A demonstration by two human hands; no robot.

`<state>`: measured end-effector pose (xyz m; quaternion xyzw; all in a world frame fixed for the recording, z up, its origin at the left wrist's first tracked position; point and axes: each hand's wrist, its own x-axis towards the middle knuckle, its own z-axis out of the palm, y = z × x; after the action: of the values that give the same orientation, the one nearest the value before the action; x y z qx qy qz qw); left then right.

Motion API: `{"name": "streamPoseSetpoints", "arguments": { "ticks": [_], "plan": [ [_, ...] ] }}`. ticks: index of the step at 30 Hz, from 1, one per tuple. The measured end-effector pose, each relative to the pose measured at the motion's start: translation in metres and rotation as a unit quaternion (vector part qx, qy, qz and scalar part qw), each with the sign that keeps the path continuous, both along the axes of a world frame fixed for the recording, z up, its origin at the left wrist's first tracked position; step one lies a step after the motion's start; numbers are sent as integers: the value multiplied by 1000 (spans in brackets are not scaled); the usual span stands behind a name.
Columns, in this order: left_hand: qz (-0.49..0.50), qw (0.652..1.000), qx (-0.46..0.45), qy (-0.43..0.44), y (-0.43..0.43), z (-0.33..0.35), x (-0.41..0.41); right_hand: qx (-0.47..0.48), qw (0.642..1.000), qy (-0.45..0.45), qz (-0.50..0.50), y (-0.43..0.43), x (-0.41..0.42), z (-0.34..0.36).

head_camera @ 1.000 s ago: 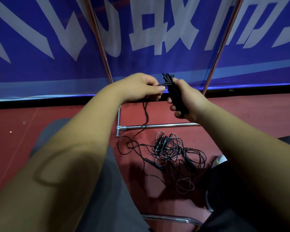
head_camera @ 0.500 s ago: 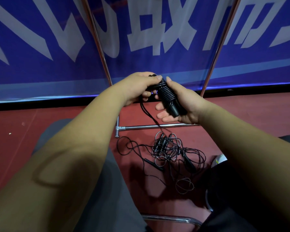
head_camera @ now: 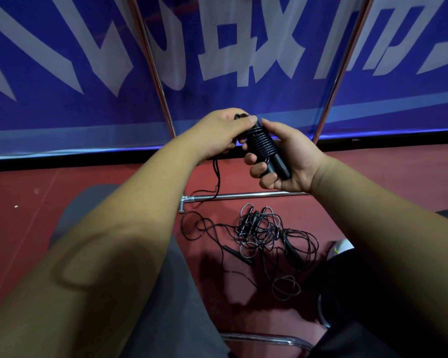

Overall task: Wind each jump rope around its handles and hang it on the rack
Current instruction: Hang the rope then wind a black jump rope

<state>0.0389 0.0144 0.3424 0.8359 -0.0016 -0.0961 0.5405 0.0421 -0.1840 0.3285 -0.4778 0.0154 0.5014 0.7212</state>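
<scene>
My right hand grips the two black handles of a jump rope, with several turns of black cord wound tightly round them. My left hand pinches the cord at the top end of the handles, thumb pressed on it. A loose length of that cord hangs from my left hand down to the floor. On the red floor below lies a tangled pile of more black jump ropes with their handles. The metal rack's slanted poles rise behind my hands.
The rack's base bar lies on the floor just beyond the pile. A blue banner with white lettering stands behind the rack. My grey trouser legs fill the foreground, a shoe sits at the right, and a chair's chrome edge shows below.
The handles have tilted from upright to slanting and more cord is wound on them. My left hand has moved to the handles' top end, and the hanging cord has become shorter.
</scene>
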Motion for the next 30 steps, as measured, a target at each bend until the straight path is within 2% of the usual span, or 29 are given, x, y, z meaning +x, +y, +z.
{"name": "streamPoseSetpoints", "arguments": {
  "ticks": [6,10,13,18,23,27,30],
  "plan": [
    [-9,998,60,-17,2,0,-1,-17,999,-41,-23,2,3,-4],
    [-73,993,92,23,11,0,-3,-46,995,-66,-59,1,7,-3],
    [-114,978,175,23,23,1,-5,-74,993,-74,-61,-4,12,-4],
    [-178,950,247,74,30,-2,-6,-94,991,-85,-34,-10,14,-2],
    [-163,932,317,55,28,-10,-2,-62,992,-79,71,-15,10,8],
    [-148,939,309,9,27,-9,0,-50,982,-62,172,-14,2,3],
    [-147,948,281,-13,24,-4,0,-78,964,-70,246,-11,-6,-4]
  ]
}}
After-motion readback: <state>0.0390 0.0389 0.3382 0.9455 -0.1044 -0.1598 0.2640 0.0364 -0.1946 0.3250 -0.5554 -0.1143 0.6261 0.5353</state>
